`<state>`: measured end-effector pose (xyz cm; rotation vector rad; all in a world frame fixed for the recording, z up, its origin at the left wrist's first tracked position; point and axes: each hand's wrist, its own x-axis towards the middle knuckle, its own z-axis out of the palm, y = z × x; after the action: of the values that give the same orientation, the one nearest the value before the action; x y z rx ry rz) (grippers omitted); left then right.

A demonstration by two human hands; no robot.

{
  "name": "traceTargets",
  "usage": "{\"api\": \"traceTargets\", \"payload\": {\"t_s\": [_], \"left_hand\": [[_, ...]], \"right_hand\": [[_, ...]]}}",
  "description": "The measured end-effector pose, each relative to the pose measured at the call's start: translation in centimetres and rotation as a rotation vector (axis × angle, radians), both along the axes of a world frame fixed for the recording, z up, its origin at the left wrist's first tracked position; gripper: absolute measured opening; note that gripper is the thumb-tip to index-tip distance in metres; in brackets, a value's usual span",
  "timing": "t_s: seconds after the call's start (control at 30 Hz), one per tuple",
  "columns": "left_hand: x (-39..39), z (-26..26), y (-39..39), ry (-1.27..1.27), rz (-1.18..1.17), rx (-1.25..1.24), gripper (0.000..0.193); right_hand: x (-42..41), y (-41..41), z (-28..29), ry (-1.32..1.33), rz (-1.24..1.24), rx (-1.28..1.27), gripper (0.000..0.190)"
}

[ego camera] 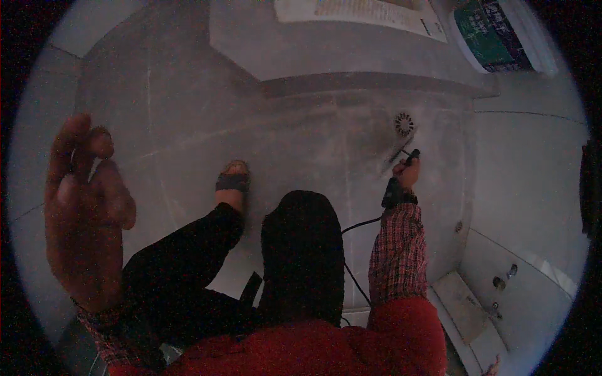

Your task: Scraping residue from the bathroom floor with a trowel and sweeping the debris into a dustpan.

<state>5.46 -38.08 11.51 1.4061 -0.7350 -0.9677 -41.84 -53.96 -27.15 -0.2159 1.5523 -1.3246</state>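
In the head view, my right hand (pixel 408 174) grips a tool (pixel 413 154) by its dark handle, low over the grey floor (pixel 301 141). A thin rod joins the handle to a long narrow dark edge, which may be a brush or scraper; the dim light does not settle it. Just beyond lies a round slotted floor drain (pixel 404 124), with dark smudges around it. My left hand (pixel 89 202) is raised near the camera at the left, fingers apart and partly bent, with nothing visible in it. A black device (pixel 392 191) is strapped to my right wrist.
A white bucket (pixel 536 42) with a green and black label stands at the far right. A printed sheet (pixel 367 11) lies on a grey slab (pixel 329 51). Metal wall fittings (pixel 512 270) show lower right. A black cable (pixel 362 224) runs beside my knee (pixel 303 244); my sandalled foot (pixel 233 176) rests left.
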Motion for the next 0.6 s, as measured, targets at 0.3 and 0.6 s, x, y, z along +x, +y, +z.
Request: {"api": "traceTargets", "payload": {"t_s": [0.3,0.6], "left_hand": [[1.9,-0.3,1.3,0.019,-0.022,-0.036,0.056],[4.4,-0.8,2.5,0.083,-0.041,0.08,0.06]], "right_hand": [[0.6,-1.2,-1.6,0.315,0.355,-0.104,0.021],[6.6,5.1,6.1,0.816,0.929,-0.112,0.042]]}}
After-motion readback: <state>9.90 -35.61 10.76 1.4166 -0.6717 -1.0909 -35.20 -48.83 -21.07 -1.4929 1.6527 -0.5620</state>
